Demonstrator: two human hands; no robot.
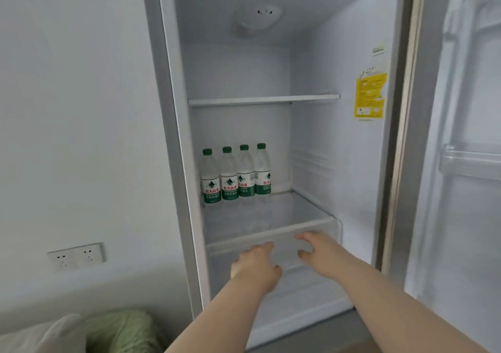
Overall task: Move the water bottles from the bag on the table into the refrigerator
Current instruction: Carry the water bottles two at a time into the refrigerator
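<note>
White wall (67, 108) is noted at nine o'clock of the open refrigerator (325, 141). Four water bottles (237, 176) are stood upright at the shelf's (260, 217) ten o'clock corner. At its six o'clock edge, left hand (256, 264) and right hand (318, 255) are held empty, fingers relaxed.

The refrigerator (311, 68) stands right of the wall, its door (461, 163) swung open to the right. Inside, an upper shelf (263, 100) sits above a lower shelf (257, 217). 4 water bottles (229, 175) stand upright in 1 row at the back left of the lower shelf, side by side. Below and in front lies a drawer (271, 237). The left hand (257, 263) and right hand (322, 255) are at the drawer's front, side by side. A wall socket (76, 256) is left of the refrigerator, with cushions (116, 331) below it
</note>
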